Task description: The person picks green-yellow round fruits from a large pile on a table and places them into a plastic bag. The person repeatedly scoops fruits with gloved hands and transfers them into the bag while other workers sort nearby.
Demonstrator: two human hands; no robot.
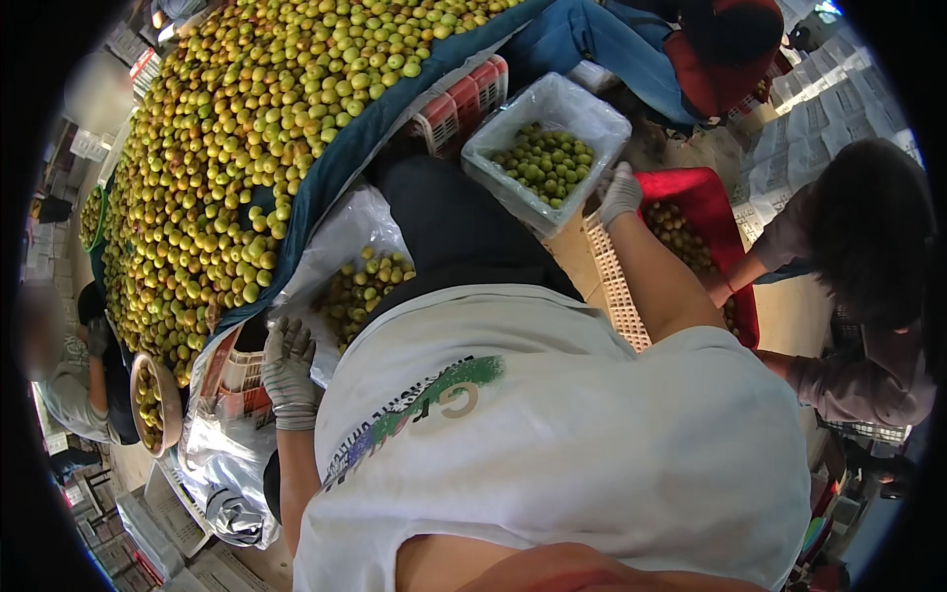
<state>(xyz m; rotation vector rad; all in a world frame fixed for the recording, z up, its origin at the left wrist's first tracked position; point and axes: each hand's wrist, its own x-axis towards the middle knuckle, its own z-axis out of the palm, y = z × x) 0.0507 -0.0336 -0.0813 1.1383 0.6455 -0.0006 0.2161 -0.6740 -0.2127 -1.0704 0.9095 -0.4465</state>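
Observation:
My left hand (pixel 287 368), in a striped work glove, has its fingers extended and holds nothing that I can see. It is beside a plastic-lined container (pixel 368 214) with green-yellow, jujube-like fruits (pixel 373 280), partly hidden by my leg. My right hand (pixel 620 194), also gloved, is at the near right corner of a box lined with clear plastic (pixel 497 172); whether its fingers grip the box is unclear. Green fruits (pixel 549 163) lie inside that box. Ahead and to the left, a large heap of similar fruits (pixel 244 155) covers a surface with a dark blue cloth edge (pixel 314 196).
Beyond my right arm, a co-worker (pixel 851 244) reaches into a red-lined crate (pixel 729 222) of fruits. Another person (pixel 607 44) sits near a red and white crate (pixel 466 103). At left are a round basket (pixel 169 407) and a further person (pixel 78 399). Cartons (pixel 821 111) stand at right.

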